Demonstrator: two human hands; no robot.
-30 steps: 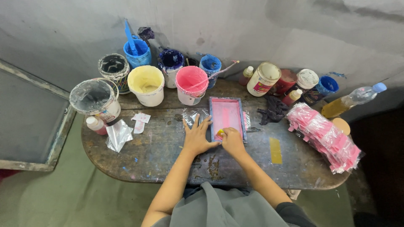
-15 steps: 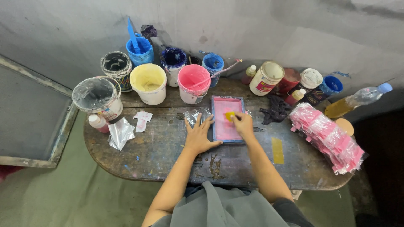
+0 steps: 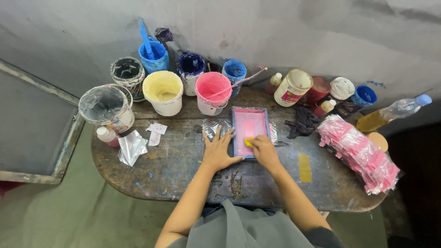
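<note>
Pink ink coats the small blue-framed screen (image 3: pixel 249 132) lying at the middle of a worn, paint-stained wooden table (image 3: pixel 174 170), seen from the head camera. The left hand (image 3: pixel 219 150) lies flat with fingers spread, pinning the frame's left edge. The right hand (image 3: pixel 263 149) is closed around a small yellow scraper (image 3: pixel 248 142) resting near the screen's lower end. A stack of pink printed strips (image 3: pixel 363 154) lies to the right. Paint pots line a grey concrete wall behind.
</note>
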